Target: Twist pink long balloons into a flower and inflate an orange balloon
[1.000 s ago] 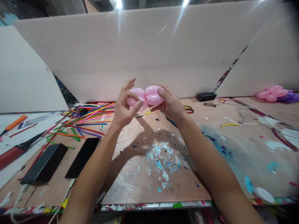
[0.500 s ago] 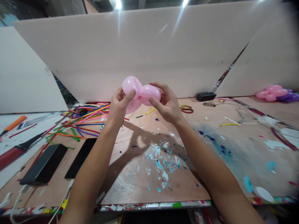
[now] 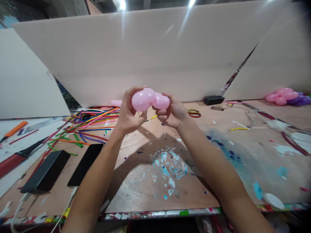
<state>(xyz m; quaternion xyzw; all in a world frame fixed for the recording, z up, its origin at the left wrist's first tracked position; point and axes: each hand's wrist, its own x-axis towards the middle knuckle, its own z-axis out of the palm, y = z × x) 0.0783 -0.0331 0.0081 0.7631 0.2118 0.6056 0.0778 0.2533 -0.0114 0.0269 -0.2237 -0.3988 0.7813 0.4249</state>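
Note:
A pink twisting balloon (image 3: 143, 99), pinched into rounded bubbles, is held up over the middle of the table. My left hand (image 3: 130, 111) wraps around its larger left bubble, fingers behind and thumb below. On the other side, my right hand (image 3: 173, 111) grips the smaller bubble at its right end, fingers curled. A thin pink length of balloon pokes out to the left behind my left hand. The twist between the bubbles lies between the two hands; its far side is hidden.
Uninflated balloons (image 3: 92, 121) in many colours lie at left, near a black phone (image 3: 85, 165), a dark box (image 3: 46, 171) with a cable and a red-handled tool (image 3: 14, 161). Scissors (image 3: 193, 113) and a small black box (image 3: 213, 100) sit behind. Pink balloon bubbles (image 3: 282, 96) rest far right.
The pink balloon has been turned, its left bubble now inside my left hand's grasp. My right hand's fingers have curled in, and a thin pink end now shows at left.

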